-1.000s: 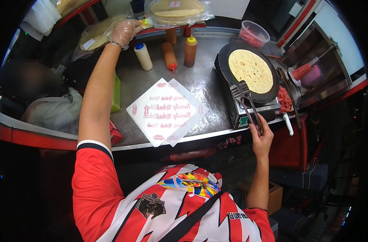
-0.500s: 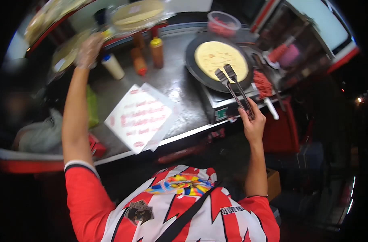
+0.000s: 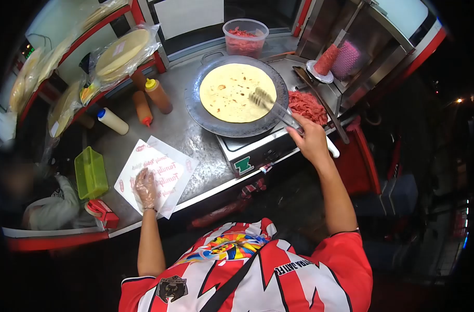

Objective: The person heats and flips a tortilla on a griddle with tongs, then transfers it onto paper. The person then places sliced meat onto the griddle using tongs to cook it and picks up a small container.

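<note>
My right hand (image 3: 314,141) is closed round metal tongs (image 3: 279,110), whose blurred tips are over the right side of a flatbread (image 3: 236,93). The pale yellow round lies flat, with a few brown spots, on a dark round griddle (image 3: 194,106) set on a stove (image 3: 258,152). At the left, my left hand (image 3: 146,190), in a clear plastic glove, rests on printed wrapping paper (image 3: 167,169) at the counter's front edge. Its fingers are stretched out over the sheets and hold nothing.
Shredded meat (image 3: 307,107) lies right of the griddle, near a white knife handle (image 3: 332,148). Behind stands a tub of meat (image 3: 245,39). Sauce bottles (image 3: 159,96), a green basket (image 3: 90,171) and bagged flatbreads (image 3: 122,54) are at left. A person's sleeve (image 3: 52,208) shows beyond.
My left hand has come down from the shelf at upper left onto the paper. The tongs have shifted to the flatbread's right side. My view has moved too.
</note>
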A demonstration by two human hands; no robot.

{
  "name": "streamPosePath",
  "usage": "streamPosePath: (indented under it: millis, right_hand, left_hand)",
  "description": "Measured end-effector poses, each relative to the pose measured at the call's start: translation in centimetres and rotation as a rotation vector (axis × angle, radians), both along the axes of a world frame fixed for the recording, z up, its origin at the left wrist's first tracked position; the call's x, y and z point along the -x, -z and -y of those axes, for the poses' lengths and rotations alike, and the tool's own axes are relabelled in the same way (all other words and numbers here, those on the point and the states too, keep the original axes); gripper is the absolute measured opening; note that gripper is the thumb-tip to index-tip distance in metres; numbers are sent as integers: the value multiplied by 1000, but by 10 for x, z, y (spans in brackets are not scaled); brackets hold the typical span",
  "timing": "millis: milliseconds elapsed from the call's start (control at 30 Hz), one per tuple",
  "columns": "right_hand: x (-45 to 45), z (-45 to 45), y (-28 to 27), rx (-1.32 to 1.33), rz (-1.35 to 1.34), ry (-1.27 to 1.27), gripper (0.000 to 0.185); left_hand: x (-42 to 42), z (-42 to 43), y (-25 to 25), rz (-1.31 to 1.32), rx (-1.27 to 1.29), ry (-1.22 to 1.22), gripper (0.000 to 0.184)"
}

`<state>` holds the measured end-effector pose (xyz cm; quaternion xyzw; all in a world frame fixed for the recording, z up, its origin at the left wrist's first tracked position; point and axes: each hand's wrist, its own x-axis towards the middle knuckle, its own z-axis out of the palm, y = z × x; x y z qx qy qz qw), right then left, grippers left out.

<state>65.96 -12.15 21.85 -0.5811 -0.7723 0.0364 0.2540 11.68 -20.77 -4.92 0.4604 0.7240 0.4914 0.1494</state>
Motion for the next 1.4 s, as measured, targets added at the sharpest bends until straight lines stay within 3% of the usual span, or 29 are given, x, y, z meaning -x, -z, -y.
streamPosePath:
  millis: [133,267,367,567,700,733,800,900,1033,1100,1167,1200,1300,1400]
  right_hand:
    - [-34,-21,-5,-67,135,-144,46]
    - [-80,-31,-54,-268,324,-280,49]
    - [-115,-49,-52,-359,484,-413,51]
    - [-23,-117,7,-505,392,-584,41]
    - [1,-155,-48,-640,187,-532,34]
    - [-6,-171,-70,-544,16,-530,34]
    - [-22,-192,-108,-404,-35,-441,33]
    - [-38,-221,-98,-450,-134,-412,39]
    - [-47,-169,-49,-84,-255,-223,44]
    - [-60,-143,-13,43,-74,-302,46]
    - [-68,-126,14,-43,-91,-381,44]
    - [-67,-117,14,-108,-134,-380,46]
    - [-70,-88,2,105,-5,-327,48]
    - [-74,-60,-27,-57,164,-304,52]
  left_hand:
    - [-29,2,-5,-443,-52,-76,28]
    - [-33,1,2,-515,-48,-87,30]
    - [-34,-1,2,-615,-37,-91,30]
    - [-34,-5,-2,-734,-22,-35,29]
    - [-36,-4,2,-698,-27,-76,30]
    - [-39,-4,-2,-744,-12,-78,31]
    - [-40,-5,-2,-764,-10,-68,32]
    - [-34,-8,1,-778,5,-58,34]
    - [-35,-4,0,-738,-14,-59,37]
    - [-38,-5,-2,-710,-11,-71,37]
    - [-36,-4,0,-695,-24,-60,37]
    - [-36,-4,-1,-698,-4,-62,37]
    - [-40,-2,-3,-687,-9,-52,37]
    - [-36,-3,0,-665,-28,-39,37]
